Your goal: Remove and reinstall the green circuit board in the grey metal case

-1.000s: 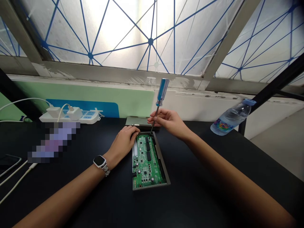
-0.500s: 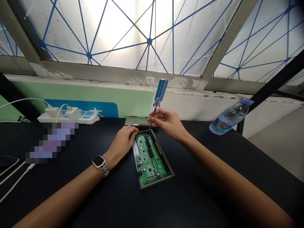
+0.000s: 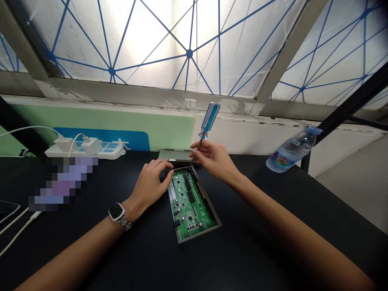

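Observation:
A green circuit board (image 3: 189, 202) lies in an open grey metal case (image 3: 212, 212) on the black table. My right hand (image 3: 214, 159) pinches the shaft of a blue-handled screwdriver (image 3: 207, 121), whose tip rests at the board's far end. My left hand (image 3: 150, 182), with a watch on its wrist, lies on the case's far left corner, fingers curled against the edge. A grey metal cover (image 3: 172, 154) lies flat just behind the case.
A white power strip (image 3: 87, 149) with plugs and cables sits at the back left. A water bottle (image 3: 291, 151) lies tilted at the right table edge. White cables (image 3: 15, 228) and a phone corner (image 3: 7, 209) are at the far left. A blurred patch (image 3: 62, 182) covers something.
The case has swung, its near end shifting right. My left hand slid back and left on the corner. The screwdriver now leans more to the right.

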Demonstrator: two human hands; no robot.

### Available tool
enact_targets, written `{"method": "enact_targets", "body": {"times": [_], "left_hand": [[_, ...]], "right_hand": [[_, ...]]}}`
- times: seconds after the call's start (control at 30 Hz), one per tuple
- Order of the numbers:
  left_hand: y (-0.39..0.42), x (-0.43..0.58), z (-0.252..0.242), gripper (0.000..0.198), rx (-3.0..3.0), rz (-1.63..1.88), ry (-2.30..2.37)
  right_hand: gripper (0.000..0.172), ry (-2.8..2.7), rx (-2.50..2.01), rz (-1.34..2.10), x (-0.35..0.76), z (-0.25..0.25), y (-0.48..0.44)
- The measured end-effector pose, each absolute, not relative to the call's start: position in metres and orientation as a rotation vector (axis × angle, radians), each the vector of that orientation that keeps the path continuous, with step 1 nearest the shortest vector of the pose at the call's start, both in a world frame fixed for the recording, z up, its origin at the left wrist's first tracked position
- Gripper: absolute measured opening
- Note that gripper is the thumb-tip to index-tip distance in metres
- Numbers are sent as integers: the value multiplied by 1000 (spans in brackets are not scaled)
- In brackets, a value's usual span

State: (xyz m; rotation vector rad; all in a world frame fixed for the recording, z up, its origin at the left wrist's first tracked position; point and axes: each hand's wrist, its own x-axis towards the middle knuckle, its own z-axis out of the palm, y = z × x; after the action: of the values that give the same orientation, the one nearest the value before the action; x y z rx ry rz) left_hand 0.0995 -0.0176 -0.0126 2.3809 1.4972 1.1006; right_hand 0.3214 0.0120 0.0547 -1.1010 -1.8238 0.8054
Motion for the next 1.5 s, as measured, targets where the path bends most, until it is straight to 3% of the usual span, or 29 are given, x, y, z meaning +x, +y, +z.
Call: {"method": "enact_targets", "body": {"times": [0.13, 0.53, 1.5], "left_hand": [[-23, 96, -7, 6, 2435, 1118, 1426], [-31, 98, -4, 9, 2476, 1003, 1362], [-41, 85, 2, 9, 2164, 1200, 1301]], "right_hand": [[22, -1739, -1105, 924, 325, 64, 10], [11, -1316, -968, 1412, 322, 63, 10], [14, -1296, -942, 1387, 314, 51, 11]]}}
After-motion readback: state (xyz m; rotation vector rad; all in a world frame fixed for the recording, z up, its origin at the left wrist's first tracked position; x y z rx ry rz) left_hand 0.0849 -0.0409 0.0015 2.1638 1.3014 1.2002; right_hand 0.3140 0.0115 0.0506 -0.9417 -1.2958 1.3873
